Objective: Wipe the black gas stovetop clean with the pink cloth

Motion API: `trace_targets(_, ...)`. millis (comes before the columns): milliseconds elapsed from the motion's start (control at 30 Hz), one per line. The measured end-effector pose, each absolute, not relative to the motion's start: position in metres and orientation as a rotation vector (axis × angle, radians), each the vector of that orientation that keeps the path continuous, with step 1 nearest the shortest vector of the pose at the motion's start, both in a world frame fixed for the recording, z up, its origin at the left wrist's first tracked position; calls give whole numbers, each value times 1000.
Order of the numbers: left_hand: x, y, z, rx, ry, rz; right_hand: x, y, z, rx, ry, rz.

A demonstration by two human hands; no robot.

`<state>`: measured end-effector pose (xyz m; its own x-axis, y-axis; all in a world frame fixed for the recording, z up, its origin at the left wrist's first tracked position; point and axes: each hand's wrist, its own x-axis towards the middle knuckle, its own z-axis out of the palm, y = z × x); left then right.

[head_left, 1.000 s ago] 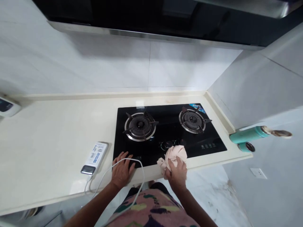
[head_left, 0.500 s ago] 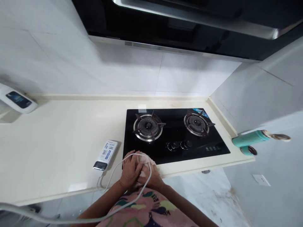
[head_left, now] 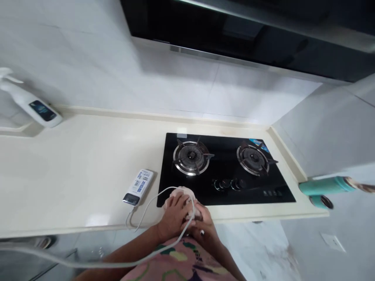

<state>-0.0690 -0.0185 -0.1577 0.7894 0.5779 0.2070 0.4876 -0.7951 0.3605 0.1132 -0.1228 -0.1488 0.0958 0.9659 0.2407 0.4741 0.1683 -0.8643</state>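
One view, head: left hand (head_left: 174, 217) and right hand (head_left: 207, 228) meet on a bunched pale pink cloth (head_left: 182, 190), both gripping it. Cloth lies at the front edge of the black gas hob (head_left: 225, 199), near its left corner. White power bank (head_left: 138, 187) on the table (head_left: 88, 168), left of the hob; its white cable (head_left: 152, 200) loops across in front of the hands. Spray bottle (head_left: 35, 103) stands at far left, turquoise flask (head_left: 325, 185) at right.
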Motion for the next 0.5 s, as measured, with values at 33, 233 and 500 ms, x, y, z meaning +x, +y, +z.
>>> trace_targets(33, -65, -19, -158, 2714, 830, 417, 126, -130, -148, -1471, -1507, 621)
trace_targets(233, -57, -29, -167, 2702, 920, 341, 270, -144, -155, -1944, -997, -95)
trace_targets(500, -71, -36, -166, 2560, 1143, 495, 410, -127, -200, -2516, -580, -335)
